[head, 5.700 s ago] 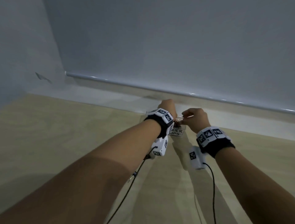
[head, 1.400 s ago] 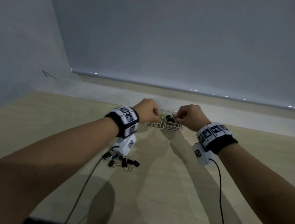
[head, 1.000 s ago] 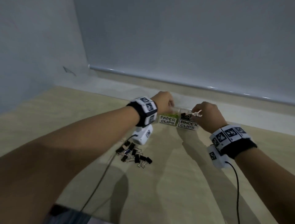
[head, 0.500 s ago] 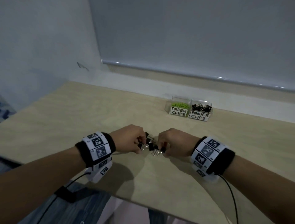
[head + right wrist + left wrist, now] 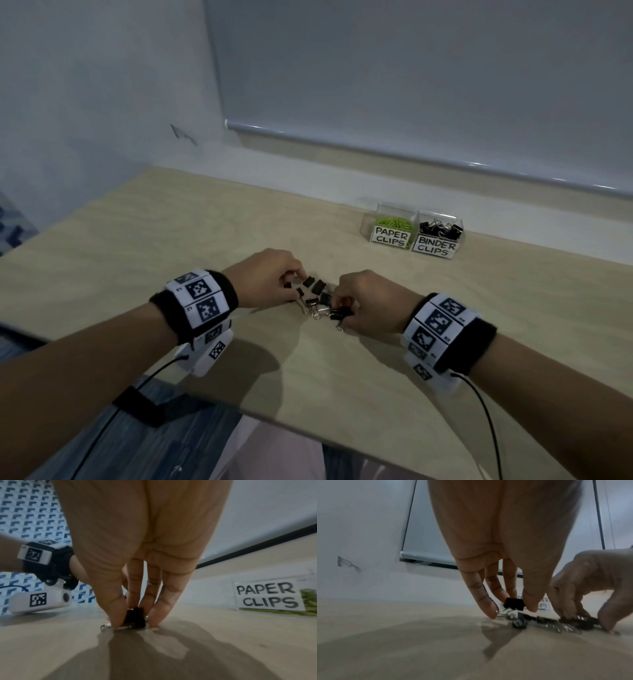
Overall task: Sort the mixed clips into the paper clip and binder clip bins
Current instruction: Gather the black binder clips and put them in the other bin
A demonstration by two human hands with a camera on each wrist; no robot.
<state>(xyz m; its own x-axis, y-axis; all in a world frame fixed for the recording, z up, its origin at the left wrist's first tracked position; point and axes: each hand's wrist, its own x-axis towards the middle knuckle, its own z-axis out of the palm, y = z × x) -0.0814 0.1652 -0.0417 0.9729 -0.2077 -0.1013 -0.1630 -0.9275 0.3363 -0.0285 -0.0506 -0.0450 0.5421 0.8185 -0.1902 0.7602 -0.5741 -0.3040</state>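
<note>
While both hands are working the loose pile of binder clips [image 5: 320, 301] near the table's [image 5: 137, 246] front edge, the left hand [image 5: 265, 277] is pinching one black binder clip [image 5: 513, 603] between thumb and fingertips, grip clamped on it, just above the table. Right hand [image 5: 370, 301] is clamping thumb and fingers on another black clip [image 5: 135, 619], which is lying on the table at the pile's right end. Remaining clips are sitting between the two hands, touching each other. Paper clip bin [image 5: 390, 226], holding green clips, and binder clip bin [image 5: 440, 233], holding black ones, are standing side by side, touching, at the table's far edge toward the right, well apart from the pile.
</note>
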